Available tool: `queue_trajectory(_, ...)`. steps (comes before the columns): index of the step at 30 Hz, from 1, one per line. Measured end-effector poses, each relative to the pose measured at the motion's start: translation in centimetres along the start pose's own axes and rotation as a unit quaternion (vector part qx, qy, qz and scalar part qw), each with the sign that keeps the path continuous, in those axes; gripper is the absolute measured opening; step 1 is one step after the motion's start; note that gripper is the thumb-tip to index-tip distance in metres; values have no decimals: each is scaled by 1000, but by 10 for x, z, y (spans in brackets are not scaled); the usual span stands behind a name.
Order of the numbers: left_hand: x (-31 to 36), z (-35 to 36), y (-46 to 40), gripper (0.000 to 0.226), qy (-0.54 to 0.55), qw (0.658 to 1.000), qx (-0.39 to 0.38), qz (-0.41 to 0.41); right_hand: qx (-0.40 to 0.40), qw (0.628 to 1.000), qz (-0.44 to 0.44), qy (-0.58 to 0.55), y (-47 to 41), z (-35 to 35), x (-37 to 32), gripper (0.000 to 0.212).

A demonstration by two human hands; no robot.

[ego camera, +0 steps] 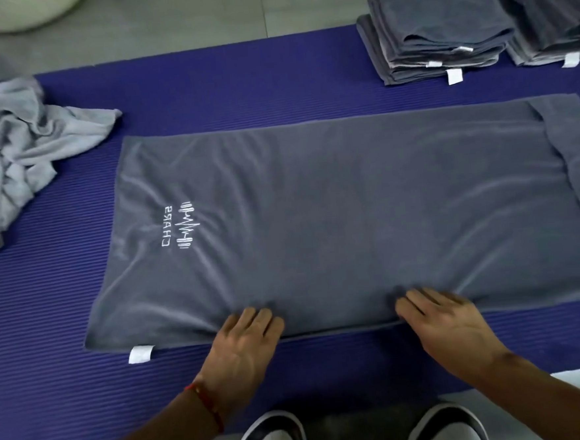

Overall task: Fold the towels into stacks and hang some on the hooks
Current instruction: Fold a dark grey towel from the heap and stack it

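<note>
Both hands, left hand (243, 340) and right hand (440, 322), are pinching the dark grey towel's (332, 210) near edge at lower centre.

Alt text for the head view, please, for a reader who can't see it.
Both hands, left and right, pinch the near edge of a dark grey towel spread on a purple mat. A crumpled light towel lies far left; folded stacks sit far right.
</note>
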State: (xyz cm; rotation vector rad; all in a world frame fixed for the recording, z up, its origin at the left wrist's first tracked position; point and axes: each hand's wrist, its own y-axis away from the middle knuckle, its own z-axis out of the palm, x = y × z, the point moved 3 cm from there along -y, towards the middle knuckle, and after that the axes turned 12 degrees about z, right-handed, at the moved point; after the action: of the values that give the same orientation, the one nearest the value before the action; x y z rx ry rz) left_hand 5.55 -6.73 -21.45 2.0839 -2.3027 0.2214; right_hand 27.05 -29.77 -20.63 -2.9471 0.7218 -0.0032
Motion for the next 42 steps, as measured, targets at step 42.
queue_trajectory(42,13,37,-310,55,2,955,-245,167,16,429,891,-146,120,-7,265,53)
